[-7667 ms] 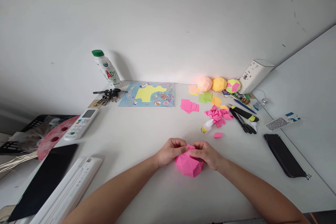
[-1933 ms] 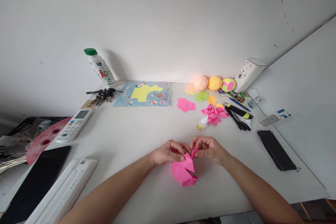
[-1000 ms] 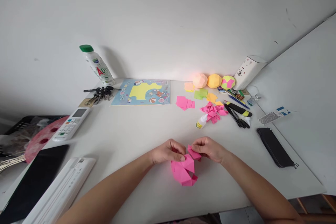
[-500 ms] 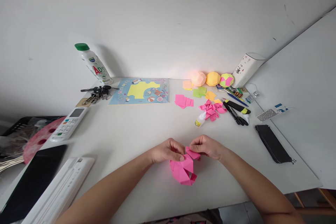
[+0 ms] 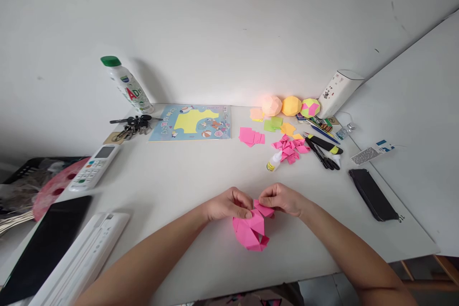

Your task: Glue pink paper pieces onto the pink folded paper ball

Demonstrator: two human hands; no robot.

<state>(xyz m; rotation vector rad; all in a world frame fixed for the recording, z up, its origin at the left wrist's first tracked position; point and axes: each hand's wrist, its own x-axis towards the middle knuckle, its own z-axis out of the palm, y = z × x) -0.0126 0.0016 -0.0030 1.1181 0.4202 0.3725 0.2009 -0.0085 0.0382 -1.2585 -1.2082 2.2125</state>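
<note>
Pink folded paper forms the partly open faceted ball [image 5: 247,233] at lower centre of the frame, above the tabletop [image 5: 172,172]. I pinch its upper edge with my left hand's [image 5: 229,205] fingers; my right hand's [image 5: 283,200] fingers pinch the pink flap [image 5: 263,208] beside it.

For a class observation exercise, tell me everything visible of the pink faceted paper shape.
The pink paper shape is rounded, with creased, flat facets and a gap at right. The left hand pinches its top; the right hand grips a pink piece at its upper right, joined or not unclear. It is over the white table; contact beneath is hidden.
</note>
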